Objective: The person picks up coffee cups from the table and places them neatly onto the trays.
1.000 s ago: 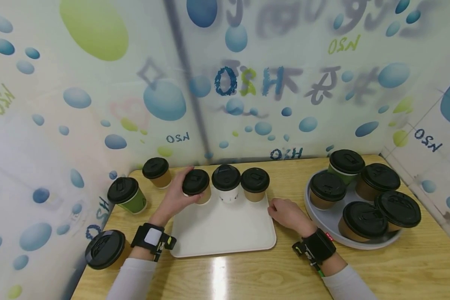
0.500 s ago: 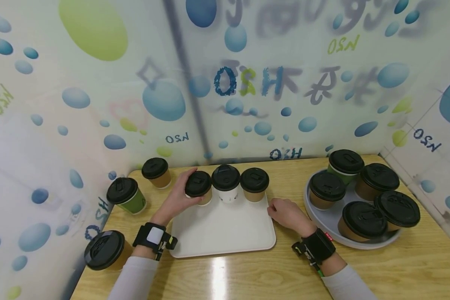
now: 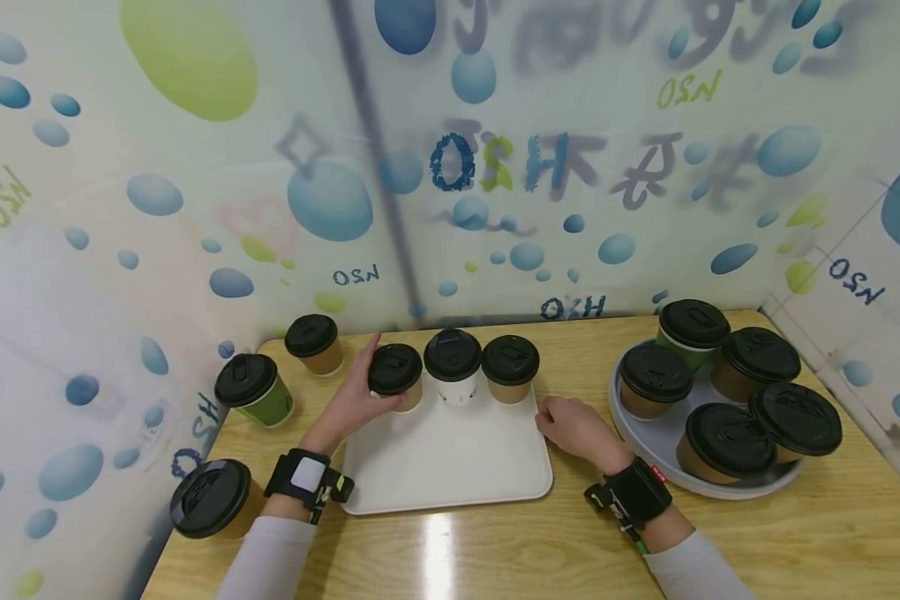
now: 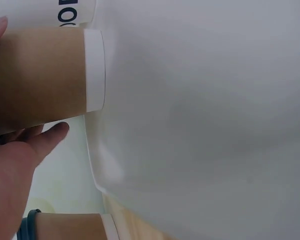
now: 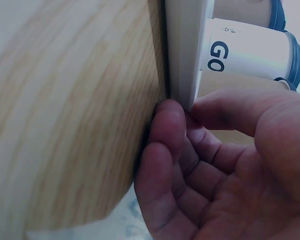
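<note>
My left hand (image 3: 355, 402) holds a brown paper cup (image 4: 45, 75) with a black lid (image 3: 395, 369) at the back left of the white tray (image 3: 450, 467). Its thumb lies on the near side and its fingers reach round the far side. Directly right of it on the tray stand a white cup (image 3: 456, 390) with dark lettering and another brown cup (image 3: 508, 390), both black-lidded, in one row. At the tray's right edge, my right hand (image 3: 576, 427) pinches the rim between thumb and curled fingers (image 5: 167, 125).
Left of the tray stand a small brown cup (image 3: 322, 360), a green cup (image 3: 270, 406) and a larger brown cup (image 3: 243, 510). A round grey tray (image 3: 682, 483) on the right carries several lidded cups. A patterned wall (image 3: 495, 250) rises behind the wooden table (image 3: 495, 558).
My left hand and the brown cup shifted slightly right towards the white cup, then stayed almost still. The right hand keeps its place at the tray's edge.
</note>
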Demonstrator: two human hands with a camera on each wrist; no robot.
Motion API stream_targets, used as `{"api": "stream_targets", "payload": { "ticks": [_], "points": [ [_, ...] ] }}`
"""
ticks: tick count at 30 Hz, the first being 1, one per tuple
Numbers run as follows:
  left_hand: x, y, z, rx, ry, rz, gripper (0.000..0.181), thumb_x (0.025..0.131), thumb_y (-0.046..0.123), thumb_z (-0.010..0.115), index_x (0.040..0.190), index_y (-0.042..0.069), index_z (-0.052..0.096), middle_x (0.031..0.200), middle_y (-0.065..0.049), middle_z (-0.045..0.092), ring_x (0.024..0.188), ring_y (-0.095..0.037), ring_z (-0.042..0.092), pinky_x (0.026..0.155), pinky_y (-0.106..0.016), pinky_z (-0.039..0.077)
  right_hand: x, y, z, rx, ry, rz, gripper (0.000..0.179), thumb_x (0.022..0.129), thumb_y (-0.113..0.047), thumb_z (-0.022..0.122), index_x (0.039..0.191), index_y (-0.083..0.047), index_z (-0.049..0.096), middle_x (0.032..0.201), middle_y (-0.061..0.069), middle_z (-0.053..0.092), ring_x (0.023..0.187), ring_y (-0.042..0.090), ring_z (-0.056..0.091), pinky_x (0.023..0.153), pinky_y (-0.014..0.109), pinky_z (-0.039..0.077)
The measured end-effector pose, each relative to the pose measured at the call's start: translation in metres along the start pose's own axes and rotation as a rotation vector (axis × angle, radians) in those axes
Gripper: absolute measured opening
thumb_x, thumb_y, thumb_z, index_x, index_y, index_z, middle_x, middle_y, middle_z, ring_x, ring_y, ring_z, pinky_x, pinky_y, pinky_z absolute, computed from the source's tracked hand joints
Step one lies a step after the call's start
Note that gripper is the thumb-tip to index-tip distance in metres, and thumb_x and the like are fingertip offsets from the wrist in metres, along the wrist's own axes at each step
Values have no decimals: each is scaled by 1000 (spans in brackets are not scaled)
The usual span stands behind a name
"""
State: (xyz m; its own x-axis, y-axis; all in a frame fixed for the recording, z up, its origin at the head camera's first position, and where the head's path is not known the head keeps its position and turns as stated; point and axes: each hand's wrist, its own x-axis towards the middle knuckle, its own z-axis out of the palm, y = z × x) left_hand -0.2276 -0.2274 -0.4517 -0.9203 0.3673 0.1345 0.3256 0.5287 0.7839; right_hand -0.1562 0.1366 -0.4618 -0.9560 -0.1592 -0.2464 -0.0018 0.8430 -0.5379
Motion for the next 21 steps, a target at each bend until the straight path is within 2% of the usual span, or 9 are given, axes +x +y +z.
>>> {"api": "stream_targets", "payload": {
  "ticks": [3, 6, 11, 14, 17, 21],
  "points": [
    [-3, 0, -1, -55, -7, -11, 121, 82, 15, 88, 168, 18, 4, 166, -24, 23, 152, -41, 25, 117, -66, 25, 0, 0, 0, 4, -3, 4, 15, 103, -16, 60, 91, -9, 63, 71, 2, 52, 62, 18, 49, 58, 30, 34],
    [-7, 1, -4, -89, -7, 7, 120, 83, 14, 88, 168, 19, 3, 168, -22, 19, 153, -41, 22, 114, -70, 26, 0, 1, 1, -2, -3, 8, 14, 103, -16, 60, 92, -8, 63, 72, 3, 52, 63, 18, 49, 58, 29, 35],
    [-16, 9, -13, -63, 9, 48, 111, 88, 16, 83, 168, 15, 6, 170, -20, 14, 155, -43, 17, 116, -69, 24, 0, 1, 0, -3, -5, 10, 15, 103, -16, 60, 91, -8, 62, 72, 3, 52, 63, 19, 49, 58, 30, 35],
    [-22, 18, -19, 5, 43, 63, 102, 89, 16, 82, 166, 9, 15, 169, -21, 20, 153, -43, 22, 117, -65, 26, 0, 1, 0, -2, -7, 10, 15, 103, -16, 60, 91, -8, 63, 71, 3, 52, 63, 19, 49, 58, 30, 35],
    [-29, 27, -25, 85, 97, 91, 90, 90, 16, 81, 162, 4, 29, 164, -22, 33, 148, -44, 32, 115, -63, 31, 1, 1, 0, -4, -10, 13, 14, 103, -16, 60, 92, -8, 63, 72, 3, 52, 63, 19, 49, 58, 30, 35],
    [-39, 39, -35, 138, 180, 142, 73, 91, 11, 79, 154, 1, 44, 155, -22, 47, 141, -44, 44, 111, -62, 38, 1, 1, 0, -7, -7, 14, 13, 103, -15, 60, 94, -7, 64, 73, 4, 53, 65, 19, 50, 59, 31, 36]
  ]
}}
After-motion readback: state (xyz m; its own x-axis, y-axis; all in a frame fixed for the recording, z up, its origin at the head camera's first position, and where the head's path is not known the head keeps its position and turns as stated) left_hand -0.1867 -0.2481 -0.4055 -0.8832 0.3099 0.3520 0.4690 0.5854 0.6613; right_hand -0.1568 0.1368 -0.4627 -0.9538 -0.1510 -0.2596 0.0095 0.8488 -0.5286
